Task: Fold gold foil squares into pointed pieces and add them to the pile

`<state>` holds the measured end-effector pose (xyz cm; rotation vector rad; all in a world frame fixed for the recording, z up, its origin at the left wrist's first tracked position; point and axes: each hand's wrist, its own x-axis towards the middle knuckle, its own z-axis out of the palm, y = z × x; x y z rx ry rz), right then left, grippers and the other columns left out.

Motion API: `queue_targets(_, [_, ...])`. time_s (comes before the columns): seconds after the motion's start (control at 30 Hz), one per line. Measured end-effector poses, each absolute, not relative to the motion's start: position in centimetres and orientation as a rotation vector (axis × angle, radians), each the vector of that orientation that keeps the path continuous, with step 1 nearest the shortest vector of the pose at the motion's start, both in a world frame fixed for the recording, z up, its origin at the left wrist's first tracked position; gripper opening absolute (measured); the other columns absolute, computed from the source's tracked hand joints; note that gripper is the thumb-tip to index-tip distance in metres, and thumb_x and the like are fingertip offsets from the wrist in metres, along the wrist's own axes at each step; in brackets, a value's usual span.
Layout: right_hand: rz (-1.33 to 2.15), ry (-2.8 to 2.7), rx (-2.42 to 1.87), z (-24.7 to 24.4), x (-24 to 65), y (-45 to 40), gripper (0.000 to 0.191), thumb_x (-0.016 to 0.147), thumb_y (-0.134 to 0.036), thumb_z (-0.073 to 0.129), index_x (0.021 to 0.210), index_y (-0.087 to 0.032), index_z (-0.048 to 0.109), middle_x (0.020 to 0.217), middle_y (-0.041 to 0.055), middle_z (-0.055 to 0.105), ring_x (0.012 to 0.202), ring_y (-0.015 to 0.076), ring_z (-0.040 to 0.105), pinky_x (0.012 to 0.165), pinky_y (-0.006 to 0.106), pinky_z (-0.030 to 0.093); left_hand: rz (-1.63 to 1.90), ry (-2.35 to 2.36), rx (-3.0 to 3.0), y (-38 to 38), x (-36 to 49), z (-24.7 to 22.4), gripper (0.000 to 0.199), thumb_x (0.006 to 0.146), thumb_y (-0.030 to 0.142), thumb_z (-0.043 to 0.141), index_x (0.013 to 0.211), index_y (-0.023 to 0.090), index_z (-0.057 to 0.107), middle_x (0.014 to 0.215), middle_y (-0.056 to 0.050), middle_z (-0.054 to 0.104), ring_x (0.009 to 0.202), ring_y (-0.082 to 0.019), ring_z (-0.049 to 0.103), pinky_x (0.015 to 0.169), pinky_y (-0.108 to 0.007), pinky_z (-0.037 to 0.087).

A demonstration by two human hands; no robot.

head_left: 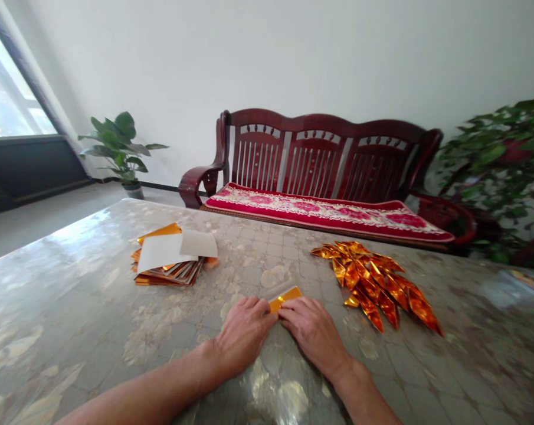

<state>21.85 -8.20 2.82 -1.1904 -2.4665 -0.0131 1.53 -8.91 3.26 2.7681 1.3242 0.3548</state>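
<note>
A small sheet of gold foil paper (288,297) lies on the patterned tabletop (160,336), partly rolled or folded, with a pale edge along its far side. My left hand (248,327) is closed on its left end, fingers bent. On its near right part my right hand (313,330) presses with fingers together. The two hands almost touch at the fingertips. A stack of foil and white paper sheets (160,254) sits to the left. Several folded shiny orange-gold pieces (373,283) are piled to the right.
Behind the table stands a dark red wooden bench (315,156) with a red floral cushion (328,211). A potted plant (120,147) is at the back left, a leafy plant (505,165) at the right. Clear plastic (514,289) lies on the table's right side.
</note>
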Motion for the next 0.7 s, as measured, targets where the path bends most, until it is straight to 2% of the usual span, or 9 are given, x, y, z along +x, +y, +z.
queue_targets(0.13, [-0.093, -2.503, -1.243, 2.7, 21.4, -7.9, 0.011, 0.097, -0.023, 0.059, 0.096, -0.025, 0.070, 0.094, -0.0003, 0.071, 0.092, 0.0184, 0.059, 0.080, 0.032, 0.036, 0.501, 1.224, 2.737, -7.7, 0.6, 3.0, 0.020, 0.097, 0.020, 0.053, 0.105, 0.028, 0.069, 0.104, -0.002, 0.068, 0.101, -0.020, 0.056, 0.089, -0.035, 0.042])
queue_targets(0.27, [-0.231, -2.519, -1.278, 2.3, 20.9, -7.8, 0.015, 0.097, -0.021, 0.058, 0.086, -0.023, 0.067, 0.084, 0.0002, 0.067, 0.083, 0.0180, 0.058, 0.074, 0.032, 0.034, 0.494, 1.203, 2.684, -6.4, -0.1, 2.6, 0.022, 0.098, 0.017, 0.052, 0.108, 0.027, 0.069, 0.102, -0.001, 0.069, 0.095, -0.018, 0.059, 0.085, -0.031, 0.045])
queue_targets(0.43, [-0.329, -2.533, -1.288, 2.3, 20.6, -7.9, 0.016, 0.097, -0.016, 0.057, 0.084, -0.022, 0.065, 0.082, 0.0001, 0.066, 0.079, 0.0183, 0.058, 0.071, 0.033, 0.032, 0.477, 1.169, 2.690, -5.8, -0.2, 2.6, 0.027, 0.096, 0.012, 0.050, 0.106, 0.025, 0.071, 0.103, -0.002, 0.068, 0.095, -0.017, 0.059, 0.086, -0.028, 0.046])
queue_targets(0.7, [-0.380, -2.548, -1.308, 2.8, 20.2, -7.9, 0.016, 0.094, -0.013, 0.060, 0.081, -0.023, 0.063, 0.080, -0.0008, 0.065, 0.077, 0.0186, 0.057, 0.068, 0.034, 0.031, 0.455, 1.157, 2.744, -5.7, -0.4, 3.4, 0.027, 0.097, 0.014, 0.050, 0.104, 0.027, 0.072, 0.102, -0.001, 0.069, 0.092, -0.017, 0.059, 0.085, -0.029, 0.046])
